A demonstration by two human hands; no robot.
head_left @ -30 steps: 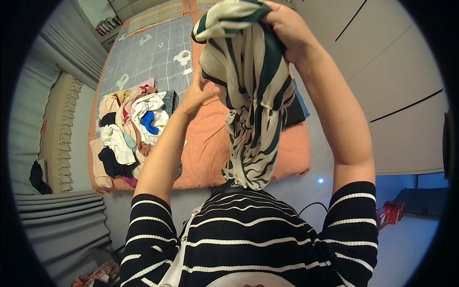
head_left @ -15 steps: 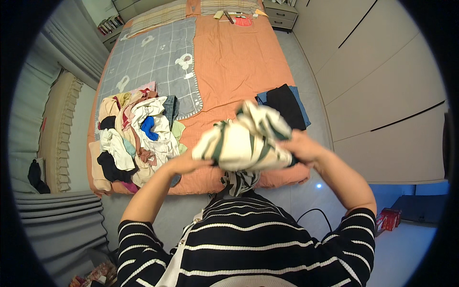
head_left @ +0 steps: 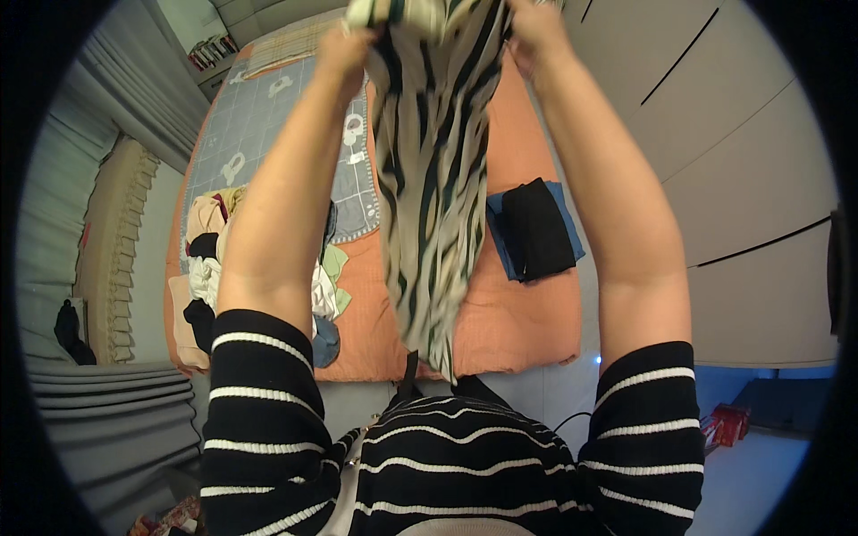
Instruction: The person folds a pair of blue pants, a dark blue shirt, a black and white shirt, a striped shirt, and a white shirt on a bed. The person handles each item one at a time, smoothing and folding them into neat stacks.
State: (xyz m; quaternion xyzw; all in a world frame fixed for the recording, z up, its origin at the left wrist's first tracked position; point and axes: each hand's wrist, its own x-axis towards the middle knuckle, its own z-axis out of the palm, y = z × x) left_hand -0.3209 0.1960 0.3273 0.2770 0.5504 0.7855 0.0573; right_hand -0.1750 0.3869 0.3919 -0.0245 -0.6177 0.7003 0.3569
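A long beige and cream garment with dark green stripes (head_left: 433,170) hangs stretched between my raised hands in front of me. Its upper edge runs out at the top of the view, and I cannot tell if it is a shirt, trousers or a dress. My left hand (head_left: 344,55) is closed on its upper left edge. At the upper right edge, my right hand (head_left: 538,37) grips the cloth. The folds narrow downward to a tip just past the near edge of the bed.
The bed (head_left: 518,326) has an orange cover and a grey patterned blanket (head_left: 255,134). A heap of mixed clothes (head_left: 207,241) lies at left, partly behind my left arm. Folded black trousers (head_left: 539,230) rest on blue denim (head_left: 507,248) at right. Wardrobe doors (head_left: 724,170) stand along the right.
Both hands have risen and moved away from me. The striped garment, bunched before, now hangs unfolded at length. My left arm now covers much of the clothes heap.
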